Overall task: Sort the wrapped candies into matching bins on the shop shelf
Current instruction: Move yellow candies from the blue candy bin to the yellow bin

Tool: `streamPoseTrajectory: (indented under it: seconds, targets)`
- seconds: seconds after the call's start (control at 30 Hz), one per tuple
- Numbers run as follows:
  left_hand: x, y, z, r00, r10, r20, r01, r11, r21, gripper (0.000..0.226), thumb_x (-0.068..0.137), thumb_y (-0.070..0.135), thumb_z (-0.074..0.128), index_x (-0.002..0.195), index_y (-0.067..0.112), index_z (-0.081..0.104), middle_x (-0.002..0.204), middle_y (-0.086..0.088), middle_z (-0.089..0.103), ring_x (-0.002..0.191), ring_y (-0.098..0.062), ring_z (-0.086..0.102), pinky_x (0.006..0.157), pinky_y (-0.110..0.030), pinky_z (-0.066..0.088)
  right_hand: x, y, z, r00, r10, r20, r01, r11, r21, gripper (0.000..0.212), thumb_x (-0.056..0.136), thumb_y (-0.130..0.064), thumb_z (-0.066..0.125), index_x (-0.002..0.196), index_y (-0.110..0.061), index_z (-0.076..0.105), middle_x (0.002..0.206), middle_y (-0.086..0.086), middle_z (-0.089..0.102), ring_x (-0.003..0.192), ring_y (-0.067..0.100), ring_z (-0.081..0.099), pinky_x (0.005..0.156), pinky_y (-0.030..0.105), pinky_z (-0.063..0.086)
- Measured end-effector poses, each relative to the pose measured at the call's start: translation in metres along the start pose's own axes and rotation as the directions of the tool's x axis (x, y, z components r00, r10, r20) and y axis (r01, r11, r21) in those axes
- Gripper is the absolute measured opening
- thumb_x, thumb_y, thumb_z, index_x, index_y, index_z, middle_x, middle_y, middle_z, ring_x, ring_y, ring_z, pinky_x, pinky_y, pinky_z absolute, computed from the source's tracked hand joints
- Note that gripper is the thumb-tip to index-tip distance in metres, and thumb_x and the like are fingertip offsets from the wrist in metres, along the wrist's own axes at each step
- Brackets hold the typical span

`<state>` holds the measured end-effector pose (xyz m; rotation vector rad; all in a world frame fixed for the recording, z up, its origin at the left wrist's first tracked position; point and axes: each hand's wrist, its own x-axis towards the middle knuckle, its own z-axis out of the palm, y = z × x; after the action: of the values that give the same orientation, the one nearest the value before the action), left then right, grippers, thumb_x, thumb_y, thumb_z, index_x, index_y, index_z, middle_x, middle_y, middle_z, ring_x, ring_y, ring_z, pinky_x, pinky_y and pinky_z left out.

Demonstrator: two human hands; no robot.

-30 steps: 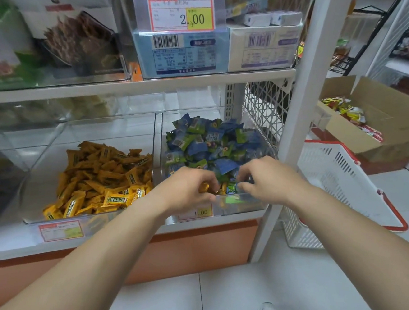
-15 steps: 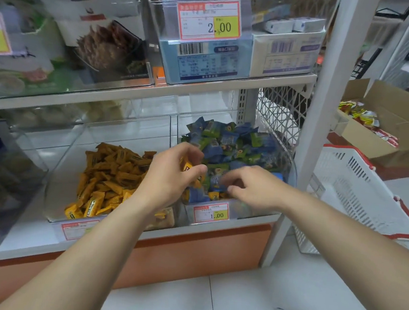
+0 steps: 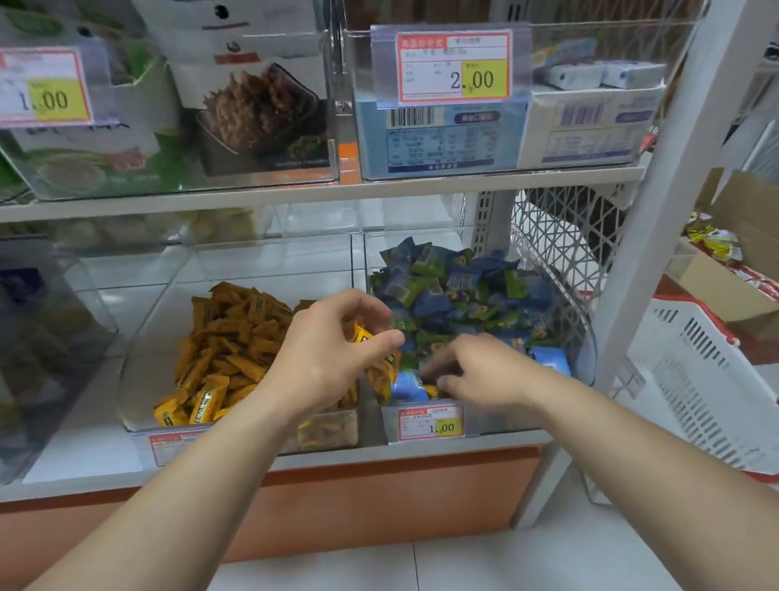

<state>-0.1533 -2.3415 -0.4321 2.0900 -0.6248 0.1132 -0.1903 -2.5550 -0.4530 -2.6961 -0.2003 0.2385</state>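
Note:
Two clear bins stand side by side on the low shelf. The left bin [image 3: 150, 321] holds a heap of orange wrapped candies [image 3: 228, 342]. The right bin [image 3: 582, 331] holds blue and green wrapped candies [image 3: 459, 287], with a few orange ones at its front. My left hand [image 3: 331, 351] hovers over the divide between the bins and grips several orange candies [image 3: 363, 333] in its curled fingers. My right hand [image 3: 480, 371] reaches into the front of the right bin, its fingertips pinching at an orange candy [image 3: 431, 390] among the blue ones; the grasp is partly hidden.
An upper shelf [image 3: 292, 197] carries clear bins of boxed and bagged snacks with price tags. A white shelf post [image 3: 655, 196] stands right of the bins. A white basket with red rim [image 3: 708, 394] and an open cardboard box [image 3: 758, 261] sit on the floor at right.
My left hand lifted out of the right bin with orange candies and moved left toward the orange bin. My right hand stayed at the right bin's front. The camera moved closer.

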Motion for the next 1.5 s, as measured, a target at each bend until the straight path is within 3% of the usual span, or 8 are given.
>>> streamPoseTrajectory:
  seconds: [0.43, 0.67, 0.77, 0.9, 1.0, 1.17, 1.37, 1.5]
  targets:
    - [-0.011, 0.005, 0.008, 0.999, -0.01, 0.042, 0.013, 0.997, -0.072, 0.014, 0.084, 0.037, 0.077, 0.094, 0.036, 0.067, 0.088, 0.025, 0.067, 0.085, 0.0, 0.064, 0.067, -0.014, 0.051, 0.004, -0.002, -0.011, 0.998, 0.006, 0.067, 0.002, 0.993, -0.12, 0.012, 0.089, -0.023, 0.072, 0.079, -0.027, 0.066, 0.079, -0.008, 0.068, 0.077, 0.013, 0.062, 0.069, 0.033, 0.049]
    - [-0.009, 0.008, 0.006, 0.992, -0.125, 0.016, 0.123, 0.937, -0.328, 0.01, 0.09, 0.033, 0.072, 0.099, 0.031, 0.07, 0.093, 0.008, 0.07, 0.084, -0.015, 0.07, 0.053, -0.034, 0.059, -0.022, 0.004, -0.041, 0.965, 0.06, -0.256, -0.008, 0.98, 0.2, 0.008, 0.098, -0.03, 0.058, 0.091, -0.028, 0.056, 0.085, -0.004, 0.069, 0.067, 0.002, 0.066, 0.055, 0.021, 0.047]
    - [-0.008, 0.014, 0.009, 0.991, -0.122, 0.047, 0.13, 0.924, -0.361, 0.032, 0.086, 0.035, 0.076, 0.116, 0.03, 0.066, 0.105, 0.011, 0.069, 0.092, -0.011, 0.07, 0.056, -0.032, 0.059, -0.029, -0.013, -0.043, 0.95, 0.12, -0.289, 0.079, 0.803, 0.591, 0.009, 0.098, -0.021, 0.061, 0.091, -0.019, 0.056, 0.071, -0.001, 0.071, 0.062, 0.017, 0.072, 0.045, 0.025, 0.049]
    - [-0.01, 0.022, 0.012, 0.987, -0.062, 0.149, 0.116, 0.912, -0.393, 0.025, 0.087, 0.031, 0.074, 0.112, 0.032, 0.069, 0.098, 0.009, 0.071, 0.086, -0.01, 0.072, 0.054, -0.028, 0.057, -0.029, -0.037, -0.032, 0.936, 0.094, -0.339, 0.179, 0.704, 0.688, 0.009, 0.094, -0.014, 0.067, 0.087, -0.013, 0.063, 0.075, 0.01, 0.074, 0.071, 0.03, 0.074, 0.063, 0.04, 0.062]
    - [-0.008, 0.016, 0.001, 0.995, -0.05, 0.09, 0.074, 0.956, -0.283, 0.011, 0.087, 0.029, 0.076, 0.097, 0.032, 0.073, 0.088, 0.01, 0.072, 0.078, -0.01, 0.071, 0.051, -0.031, 0.058, -0.03, -0.035, -0.031, 0.969, 0.054, -0.242, 0.158, 0.619, 0.77, 0.01, 0.097, -0.022, 0.065, 0.094, -0.015, 0.071, 0.089, 0.008, 0.077, 0.081, 0.022, 0.075, 0.071, 0.034, 0.062]
    - [-0.002, -0.021, -0.042, 0.993, 0.003, -0.114, 0.017, 0.984, 0.177, 0.013, 0.087, 0.037, 0.072, 0.1, 0.036, 0.069, 0.087, 0.026, 0.066, 0.087, 0.011, 0.06, 0.067, -0.018, 0.051, -0.029, 0.0, -0.035, 0.932, 0.169, -0.321, -0.036, 0.923, 0.382, 0.006, 0.095, -0.031, 0.062, 0.093, -0.034, 0.067, 0.085, -0.011, 0.074, 0.072, 0.0, 0.069, 0.065, 0.024, 0.052]
    - [0.005, -0.045, -0.049, 0.967, -0.239, 0.082, 0.134, 0.761, 0.634, 0.052, 0.088, 0.051, 0.067, 0.135, 0.032, 0.057, 0.131, 0.0, 0.064, 0.113, -0.021, 0.062, 0.086, -0.037, 0.054, -0.027, 0.03, -0.023, 0.973, 0.194, -0.125, -0.203, 0.977, -0.059, 0.021, 0.094, -0.023, 0.06, 0.111, -0.021, 0.073, 0.104, -0.003, 0.074, 0.097, 0.015, 0.066, 0.087, 0.03, 0.053]
    - [0.002, -0.01, -0.027, 0.998, 0.035, -0.043, 0.005, 0.71, 0.704, 0.041, 0.088, 0.052, 0.06, 0.125, 0.033, 0.061, 0.125, 0.002, 0.063, 0.109, -0.024, 0.06, 0.082, -0.04, 0.055, -0.026, 0.037, -0.019, 0.97, 0.205, -0.131, -0.222, 0.966, -0.134, 0.032, 0.091, -0.029, 0.067, 0.122, -0.021, 0.07, 0.115, 0.001, 0.072, 0.107, 0.021, 0.065, 0.093, 0.037, 0.054]
